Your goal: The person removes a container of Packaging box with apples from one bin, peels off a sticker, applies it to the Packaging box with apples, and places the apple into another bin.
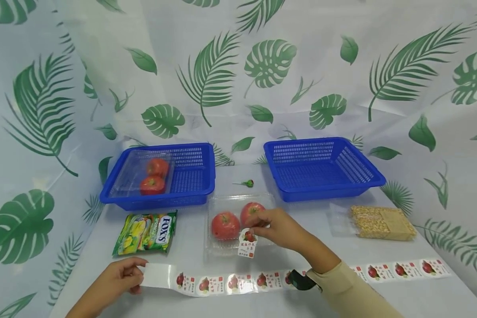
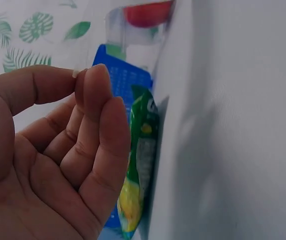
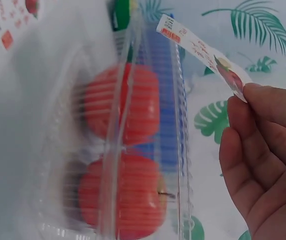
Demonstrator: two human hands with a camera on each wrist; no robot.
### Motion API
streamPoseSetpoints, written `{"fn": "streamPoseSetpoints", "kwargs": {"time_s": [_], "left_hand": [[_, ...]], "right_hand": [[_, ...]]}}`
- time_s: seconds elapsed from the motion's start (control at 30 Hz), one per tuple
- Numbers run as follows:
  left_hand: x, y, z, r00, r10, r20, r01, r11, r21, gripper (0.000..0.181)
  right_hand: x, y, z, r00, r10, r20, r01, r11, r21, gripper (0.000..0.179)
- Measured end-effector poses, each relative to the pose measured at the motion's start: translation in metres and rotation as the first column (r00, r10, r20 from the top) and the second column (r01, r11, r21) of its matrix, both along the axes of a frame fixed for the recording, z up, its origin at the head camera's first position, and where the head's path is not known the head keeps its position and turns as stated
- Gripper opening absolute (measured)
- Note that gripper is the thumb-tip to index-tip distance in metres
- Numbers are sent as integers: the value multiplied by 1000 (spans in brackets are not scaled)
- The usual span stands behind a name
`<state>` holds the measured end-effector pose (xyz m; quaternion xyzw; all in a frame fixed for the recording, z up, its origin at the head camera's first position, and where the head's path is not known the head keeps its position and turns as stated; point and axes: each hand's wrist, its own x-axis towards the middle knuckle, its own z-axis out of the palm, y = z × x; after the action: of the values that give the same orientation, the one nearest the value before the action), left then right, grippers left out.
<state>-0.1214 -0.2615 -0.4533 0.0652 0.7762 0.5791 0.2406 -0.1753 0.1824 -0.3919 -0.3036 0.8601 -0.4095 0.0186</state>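
Between thumb and fingertip my right hand (image 1: 276, 227) pinches a loose sticker (image 1: 247, 243) by its edge, with a red fruit and red print on it. It hangs over the front of a clear plastic box (image 1: 214, 203) that holds two red apples (image 1: 225, 225). In the right wrist view the sticker (image 3: 200, 50) stands apart from the box (image 3: 115, 200). My left hand (image 1: 121, 278) pinches the blank left end of a long strip of stickers (image 1: 232, 284), which lies across the table front. The left wrist view barely shows the strip at those fingertips.
Behind stand two blue baskets, the left one (image 1: 187, 198) holding another clear box with apples (image 1: 153, 184), the right one (image 1: 322, 170) bare inside. A green FOX'S bag (image 1: 145, 233) lies left, a bag of yellow kernels (image 1: 381, 223) right. A small flower (image 1: 247, 183) lies between the baskets.
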Motion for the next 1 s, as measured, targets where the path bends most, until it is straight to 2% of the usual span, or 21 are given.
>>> {"fn": "streamPoseSetpoints", "kwargs": {"time_s": [0.23, 0.37, 0.47, 0.6, 0.67, 0.8, 0.87, 0.9, 1.0], "left_hand": [[1, -19, -5, 999, -36, 21, 37, 996, -86, 29], [3, -26, -9, 1000, -8, 21, 11, 989, -148, 32], [4, -29, -13, 999, -6, 32, 11, 987, -160, 33], [5, -29, -15, 997, -40, 71, 51, 985, -167, 33], [5, -28, -15, 993, -40, 108, 61, 978, -201, 33], [5, -22, -14, 986, -52, 159, 96, 954, -285, 34], [5, -20, -14, 985, -63, 163, 115, 936, -333, 33], [5, -18, -15, 986, -59, 154, 112, 925, -364, 32], [3, -14, -15, 989, -1, 148, 73, 873, -483, 28]], "right_hand": [[-17, 0, -1, 997, -62, 41, 64, 997, -44, 17], [-23, -1, -2, 996, -64, 57, 67, 996, -62, 21], [-26, -1, -2, 995, -56, 79, 62, 994, -84, 20], [-31, 0, -2, 992, -43, 116, 58, 990, -128, 18], [-33, 0, -1, 989, -41, 143, 62, 987, -146, 18], [-39, 0, 1, 987, -57, 151, 79, 987, -143, 19], [-42, 1, 1, 989, -62, 133, 80, 987, -140, 18], [-43, 1, 2, 990, -63, 127, 81, 987, -140, 18], [-48, 0, 2, 990, -67, 122, 85, 985, -149, 19]]}}
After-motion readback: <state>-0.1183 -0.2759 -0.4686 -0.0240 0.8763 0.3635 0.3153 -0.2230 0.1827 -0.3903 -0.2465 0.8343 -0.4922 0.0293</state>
